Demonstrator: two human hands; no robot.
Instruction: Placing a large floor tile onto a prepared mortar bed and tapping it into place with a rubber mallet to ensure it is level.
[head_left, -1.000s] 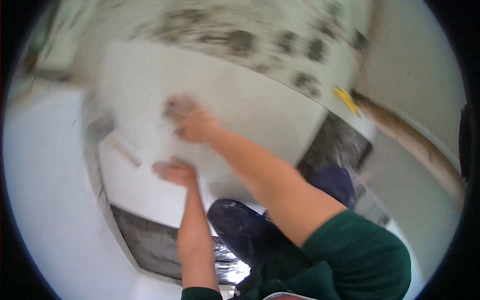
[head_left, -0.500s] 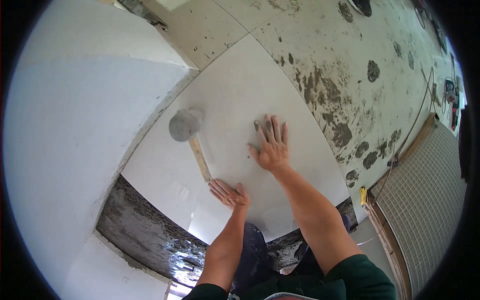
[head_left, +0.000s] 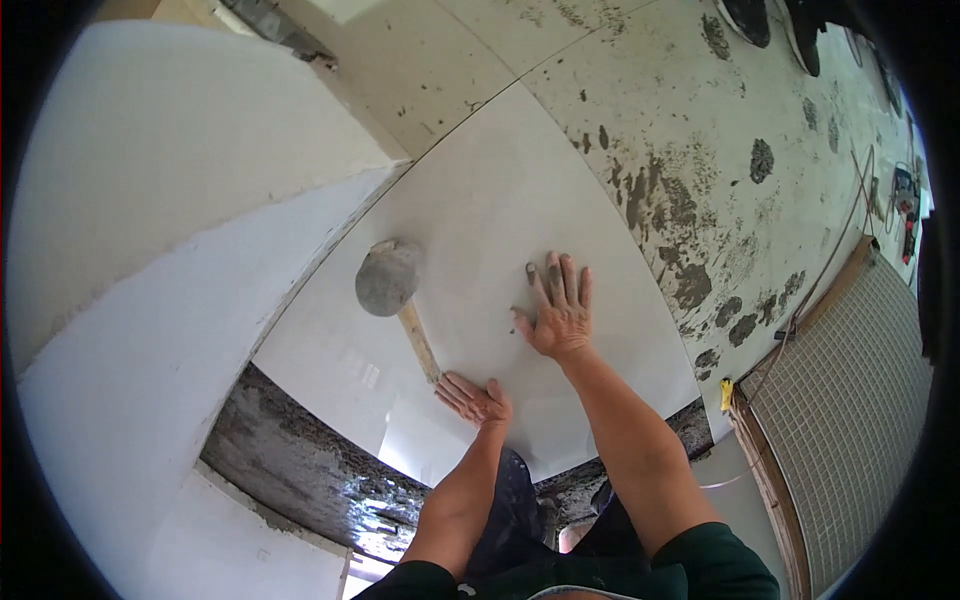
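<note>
A large pale floor tile [head_left: 480, 190] lies below me, its left edge along a white wall. Both my palms rest on it. My right hand [head_left: 560, 318] is flat with fingers spread and grey smears on the fingertips. Nearer to me, my left hand [head_left: 476, 398] lies flat, fingers straight and side by side. Its fingertips are at the end of the wooden handle of a rubber mallet [head_left: 388, 280]; whether they touch it I cannot tell. The mallet's grey head rests on the tile, farther off and to the left.
Dark wet mortar [head_left: 310, 440] shows along the tile's near edge. Mortar splotches [head_left: 690, 285] dot the laid floor to the right. A wood-edged panel with a grid surface [head_left: 850, 400] stands at the right, a cable beside it. Another person's shoes [head_left: 800, 35] are at the far right.
The whole view has shifted slightly, with the tile, mallet and hands a little lower and farther right. Both hands stay flat on the tile. A second shoe has come into view at the top right.
</note>
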